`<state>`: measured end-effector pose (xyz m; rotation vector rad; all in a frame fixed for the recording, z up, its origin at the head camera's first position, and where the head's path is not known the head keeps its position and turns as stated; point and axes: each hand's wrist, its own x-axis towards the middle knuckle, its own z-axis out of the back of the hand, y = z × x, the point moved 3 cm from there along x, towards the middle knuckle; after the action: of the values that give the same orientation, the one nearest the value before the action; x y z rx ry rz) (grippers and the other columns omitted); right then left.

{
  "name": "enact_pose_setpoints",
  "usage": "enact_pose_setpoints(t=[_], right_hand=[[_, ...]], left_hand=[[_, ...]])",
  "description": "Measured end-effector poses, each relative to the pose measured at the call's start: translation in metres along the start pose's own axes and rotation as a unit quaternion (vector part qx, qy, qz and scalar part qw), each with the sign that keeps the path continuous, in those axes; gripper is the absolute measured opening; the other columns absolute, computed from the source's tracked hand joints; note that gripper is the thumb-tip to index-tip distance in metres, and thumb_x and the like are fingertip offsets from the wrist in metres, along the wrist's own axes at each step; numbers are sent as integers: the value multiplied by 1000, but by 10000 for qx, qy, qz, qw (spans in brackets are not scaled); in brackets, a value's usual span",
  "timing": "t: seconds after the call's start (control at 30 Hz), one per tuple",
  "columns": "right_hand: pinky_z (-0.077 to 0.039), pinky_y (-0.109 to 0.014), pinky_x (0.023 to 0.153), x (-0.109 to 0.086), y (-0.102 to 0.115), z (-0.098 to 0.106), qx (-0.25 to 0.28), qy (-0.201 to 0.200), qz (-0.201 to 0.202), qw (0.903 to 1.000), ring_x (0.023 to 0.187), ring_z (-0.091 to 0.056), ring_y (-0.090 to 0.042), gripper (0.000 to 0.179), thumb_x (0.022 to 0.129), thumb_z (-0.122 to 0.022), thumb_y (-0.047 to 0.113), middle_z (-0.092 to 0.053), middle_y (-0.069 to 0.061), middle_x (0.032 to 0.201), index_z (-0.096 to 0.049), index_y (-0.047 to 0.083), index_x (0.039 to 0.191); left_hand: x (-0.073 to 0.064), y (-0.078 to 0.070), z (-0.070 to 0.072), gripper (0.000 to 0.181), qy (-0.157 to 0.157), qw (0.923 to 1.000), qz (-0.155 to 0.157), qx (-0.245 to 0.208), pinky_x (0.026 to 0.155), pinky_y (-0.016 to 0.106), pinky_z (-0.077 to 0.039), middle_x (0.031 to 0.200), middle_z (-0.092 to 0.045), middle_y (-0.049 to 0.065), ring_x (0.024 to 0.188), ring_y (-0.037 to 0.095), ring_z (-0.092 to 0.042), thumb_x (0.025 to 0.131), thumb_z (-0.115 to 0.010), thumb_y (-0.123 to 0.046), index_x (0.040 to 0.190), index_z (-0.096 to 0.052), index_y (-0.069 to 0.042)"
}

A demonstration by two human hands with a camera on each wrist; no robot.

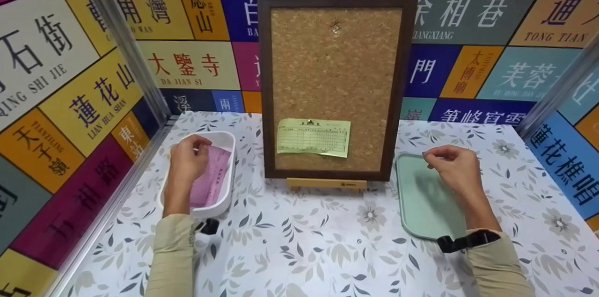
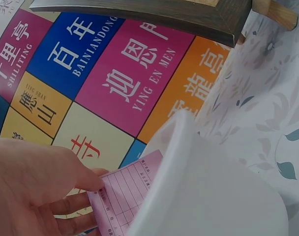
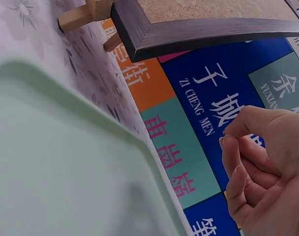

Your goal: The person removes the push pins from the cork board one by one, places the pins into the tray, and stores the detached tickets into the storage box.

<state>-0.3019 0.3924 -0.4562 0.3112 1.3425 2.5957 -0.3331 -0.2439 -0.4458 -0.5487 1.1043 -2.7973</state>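
Note:
My left hand (image 1: 189, 159) is over the white plastic tub (image 1: 227, 201), thumb and fingers pinching the edge of a pink printed slip (image 2: 127, 189). The slip rises beside the tub's rim in the left wrist view; its lower part is hidden by the wall. My right hand (image 1: 456, 168) hovers above the pale green tray (image 1: 421, 194), thumb and forefinger tips together, other fingers curled. A tiny dark pin-like thing shows at those fingertips; I cannot tell its exact kind. Between the hands stands a cork board (image 1: 334, 72) with a yellow-green form (image 1: 313, 138) pinned low on it.
The board's dark wooden frame (image 1: 267, 100) leans on a small wooden easel (image 1: 327, 183). A shiny cluster (image 1: 336, 25) shows near the board's top. Leaf-patterned cloth (image 1: 304, 259) covers the table. Walls with colourful lettered panels (image 1: 192, 65) enclose the back and sides.

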Motion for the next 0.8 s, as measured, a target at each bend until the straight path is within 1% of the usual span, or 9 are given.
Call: enact_pose_setpoints(t=[0.13, 0.37, 0.5, 0.63, 0.7, 0.8], right_hand=[[-49, -22, 65, 2, -5, -1, -40, 73, -18, 10000, 78, -71, -6, 35, 99, -78, 38, -81, 7, 89, -80, 6, 115], [-52, -22, 65, 4, -13, -4, 30, 161, -136, 9998, 78, -74, -9, 36, 99, -79, 35, -79, 11, 84, -80, 4, 116], [-53, -22, 65, 4, -17, -5, 25, 256, -273, 9993, 78, -76, -10, 36, 98, -80, 34, -81, 10, 85, -79, 3, 118], [-51, -24, 61, 4, -21, -4, -94, 336, -427, 9985, 76, -77, -11, 37, 96, -80, 31, -81, 10, 82, -79, 2, 119], [-52, -25, 59, 4, -23, -5, -108, 351, -509, 9980, 74, -76, -11, 37, 95, -80, 29, -80, 8, 81, -78, 1, 119], [-55, -27, 57, 4, -26, -6, -47, 394, -644, 9971, 72, -75, -12, 36, 95, -79, 26, -81, 3, 83, -77, -1, 119]], left_hand=[[-1, 2, -1, 26, 108, 9999, 118, 55, 98, 48, -49, 114, -79, 18, 104, 35, -69, 101, -57, -5, 114, -79, -7], [-2, 3, -4, 27, 248, 9995, 114, 150, 101, 53, -49, 116, -78, 20, 108, 36, -68, 101, -56, -6, 115, -78, -6], [-3, 4, -5, 27, 264, 9994, 121, 205, 99, 54, -49, 114, -77, 20, 107, 37, -67, 102, -55, -5, 114, -78, -6], [-3, 5, -5, 27, 294, 9991, 205, 229, 94, 51, -51, 114, -77, 19, 105, 36, -67, 101, -55, -5, 115, -79, -7], [-3, 6, -5, 27, 367, 9986, 266, 257, 93, 51, -51, 115, -76, 19, 105, 35, -67, 101, -55, -6, 116, -78, -7], [-3, 7, -6, 28, 505, 9976, 374, 300, 94, 50, -51, 118, -75, 19, 107, 34, -66, 101, -55, -7, 118, -78, -9]])
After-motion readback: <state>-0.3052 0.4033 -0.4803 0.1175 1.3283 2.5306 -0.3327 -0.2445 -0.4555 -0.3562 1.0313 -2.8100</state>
